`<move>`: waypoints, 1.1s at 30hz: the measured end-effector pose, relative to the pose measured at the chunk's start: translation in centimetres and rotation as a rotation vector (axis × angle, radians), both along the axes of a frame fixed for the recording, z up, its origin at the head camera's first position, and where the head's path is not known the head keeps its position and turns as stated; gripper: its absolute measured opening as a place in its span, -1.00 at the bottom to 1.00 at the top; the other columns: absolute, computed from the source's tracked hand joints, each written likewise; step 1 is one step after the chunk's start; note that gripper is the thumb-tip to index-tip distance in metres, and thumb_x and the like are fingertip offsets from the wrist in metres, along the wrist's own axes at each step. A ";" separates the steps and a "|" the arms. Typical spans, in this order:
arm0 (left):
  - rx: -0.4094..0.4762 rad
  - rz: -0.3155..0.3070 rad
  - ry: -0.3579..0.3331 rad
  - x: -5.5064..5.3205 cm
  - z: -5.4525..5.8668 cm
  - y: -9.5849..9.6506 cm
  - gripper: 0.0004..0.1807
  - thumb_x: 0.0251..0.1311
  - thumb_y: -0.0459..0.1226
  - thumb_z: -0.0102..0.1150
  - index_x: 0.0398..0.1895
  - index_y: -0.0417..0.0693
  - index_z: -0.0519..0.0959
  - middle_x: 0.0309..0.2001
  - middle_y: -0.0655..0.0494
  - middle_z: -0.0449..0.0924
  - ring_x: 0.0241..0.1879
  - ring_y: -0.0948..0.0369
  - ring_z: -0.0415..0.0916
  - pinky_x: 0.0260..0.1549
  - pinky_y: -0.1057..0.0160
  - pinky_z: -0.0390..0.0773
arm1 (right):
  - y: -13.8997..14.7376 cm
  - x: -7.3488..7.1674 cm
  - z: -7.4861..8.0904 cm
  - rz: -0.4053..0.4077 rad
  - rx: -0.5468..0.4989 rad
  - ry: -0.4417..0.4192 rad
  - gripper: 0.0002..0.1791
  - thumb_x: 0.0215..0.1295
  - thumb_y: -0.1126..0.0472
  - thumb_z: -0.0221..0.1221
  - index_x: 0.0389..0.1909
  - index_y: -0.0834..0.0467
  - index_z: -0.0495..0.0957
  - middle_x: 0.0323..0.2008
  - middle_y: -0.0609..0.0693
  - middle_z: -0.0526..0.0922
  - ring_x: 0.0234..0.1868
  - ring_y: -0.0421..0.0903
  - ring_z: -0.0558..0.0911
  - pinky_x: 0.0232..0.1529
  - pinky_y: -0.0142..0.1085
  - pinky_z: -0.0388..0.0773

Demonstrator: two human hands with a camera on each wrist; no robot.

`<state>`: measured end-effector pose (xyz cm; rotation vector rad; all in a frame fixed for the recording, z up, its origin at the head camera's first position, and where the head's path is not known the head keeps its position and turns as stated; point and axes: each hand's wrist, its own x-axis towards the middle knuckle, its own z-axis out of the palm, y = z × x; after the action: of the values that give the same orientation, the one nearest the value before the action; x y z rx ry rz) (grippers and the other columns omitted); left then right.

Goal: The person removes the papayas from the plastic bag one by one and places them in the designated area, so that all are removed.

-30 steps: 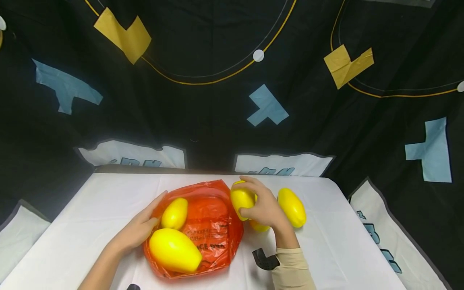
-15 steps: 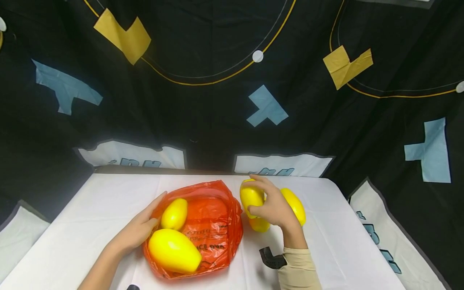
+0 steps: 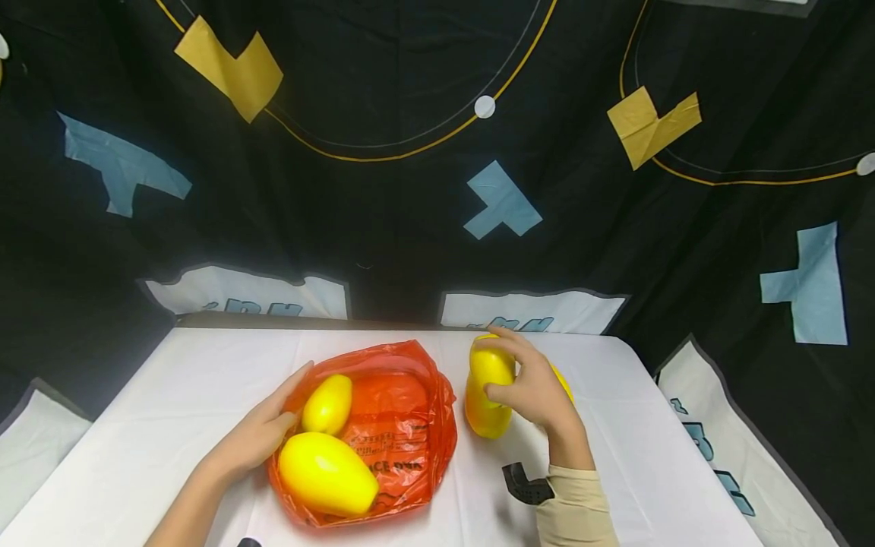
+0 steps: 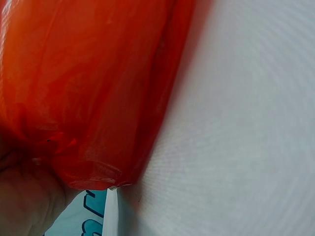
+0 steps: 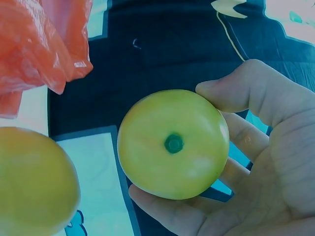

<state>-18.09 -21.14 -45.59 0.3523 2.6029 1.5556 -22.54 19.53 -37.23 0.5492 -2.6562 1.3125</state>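
Observation:
My left hand (image 3: 256,429) grips the left side of an orange-red plastic bag (image 3: 403,425), thumb at its rim and fingers along its outside. The bag lies with its mouth facing up and holds a small yellow mango (image 3: 328,404) and a larger one (image 3: 328,475). In my right hand (image 3: 533,384) is another yellow mango (image 5: 172,145), held between thumb and fingers with its green stem end facing the wrist camera. Right of the bag, the held mango overlaps a further mango (image 3: 487,414) in the head view. Behind my right hand one more mango (image 3: 563,380) shows only partly.
A white cloth covers the table (image 3: 649,456). At its far edge hangs a black curtain (image 3: 396,228) with tape pieces and printed white panels. A black curved piece (image 3: 526,486) sits at my right wrist, beside the beige sleeve (image 3: 577,509).
My right hand has moved right with the mango, away from the bag's right rim, to over the mango beside it. My left hand and the bag have stayed put.

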 end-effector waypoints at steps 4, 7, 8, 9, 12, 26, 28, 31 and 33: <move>-0.001 0.000 -0.007 0.0 0.0 0.0 -0.19 0.29 -0.47 -0.17 0.57 0.19 -0.09 0.55 -0.08 -0.15 0.48 -0.21 -0.23 0.30 -0.40 -0.16 | 0.6 0.0 0.0 -0.009 -0.003 0.006 -0.37 -0.19 0.30 0.35 0.04 -0.17 0.62 0.37 -0.15 0.31 0.20 0.02 0.39 -0.04 -0.03 0.60; -0.009 0.002 -0.007 0.0 -0.2 0.0 -0.20 0.30 -0.47 -0.19 0.58 0.17 -0.09 0.55 -0.08 -0.15 0.48 -0.21 -0.23 0.30 -0.39 -0.16 | 1.0 -0.1 0.0 -0.022 0.013 0.010 -0.36 -0.21 0.29 0.35 0.03 -0.16 0.62 0.37 -0.13 0.31 0.17 0.04 0.41 -0.04 -0.06 0.61; -0.013 0.004 -0.006 0.0 -0.2 0.0 -0.20 0.30 -0.47 -0.19 0.58 0.16 -0.09 0.55 -0.08 -0.15 0.48 -0.21 -0.23 0.30 -0.39 -0.16 | 1.1 -0.1 0.0 -0.028 0.020 0.011 -0.36 -0.22 0.29 0.36 0.03 -0.16 0.62 0.37 -0.13 0.32 0.16 0.04 0.41 -0.04 -0.06 0.61; -0.016 0.005 -0.007 0.0 -0.2 0.0 -0.20 0.30 -0.47 -0.20 0.58 0.16 -0.10 0.55 -0.08 -0.15 0.48 -0.21 -0.23 0.30 -0.39 -0.16 | 1.2 -0.1 0.0 -0.034 0.026 0.010 -0.35 -0.23 0.28 0.36 0.03 -0.16 0.62 0.37 -0.14 0.32 0.16 0.04 0.42 -0.04 -0.06 0.61; -0.018 0.008 -0.015 0.1 -0.3 0.1 -0.20 0.30 -0.47 -0.20 0.58 0.16 -0.09 0.55 -0.06 -0.14 0.48 -0.19 -0.22 0.31 -0.39 -0.16 | 1.7 -0.1 0.1 -0.040 0.041 0.015 -0.35 -0.23 0.28 0.36 0.04 -0.15 0.62 0.37 -0.13 0.31 0.16 0.07 0.42 -0.02 -0.03 0.60; -0.016 0.009 -0.024 0.0 -0.4 0.1 -0.19 0.30 -0.47 -0.20 0.58 0.17 -0.10 0.55 -0.03 -0.14 0.48 -0.18 -0.22 0.31 -0.38 -0.15 | 4.1 0.0 0.0 -0.068 0.036 0.024 -0.34 -0.16 0.31 0.33 0.11 -0.10 0.59 0.38 -0.07 0.30 0.22 0.10 0.39 0.06 0.08 0.51; -0.014 0.008 -0.022 -0.1 -0.4 0.1 -0.19 0.30 -0.46 -0.20 0.58 0.18 -0.10 0.55 -0.03 -0.14 0.48 -0.18 -0.22 0.31 -0.38 -0.16 | 4.4 0.1 0.0 -0.076 0.035 0.022 -0.34 -0.15 0.31 0.33 0.11 -0.10 0.59 0.38 -0.08 0.30 0.22 0.09 0.39 0.07 0.08 0.50; -0.014 0.002 -0.008 -0.1 -0.3 0.0 -0.19 0.30 -0.46 -0.20 0.58 0.19 -0.10 0.55 -0.05 -0.15 0.48 -0.20 -0.23 0.30 -0.39 -0.16 | 4.9 0.0 -0.1 -0.080 0.032 0.029 -0.35 -0.14 0.33 0.33 0.11 -0.09 0.59 0.39 -0.08 0.30 0.24 0.09 0.38 0.10 0.10 0.47; -0.013 -0.001 0.000 -0.1 -0.3 0.0 -0.20 0.31 -0.46 -0.20 0.58 0.19 -0.10 0.55 -0.05 -0.14 0.48 -0.20 -0.22 0.31 -0.39 -0.16 | 5.2 0.0 -0.1 -0.077 0.028 0.038 -0.35 -0.13 0.34 0.33 0.11 -0.08 0.59 0.38 -0.05 0.30 0.24 0.10 0.38 0.10 0.11 0.47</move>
<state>-18.18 -21.18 -45.93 0.3526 2.6113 1.5376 -22.51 24.75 -37.32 0.4650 -2.6401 1.2338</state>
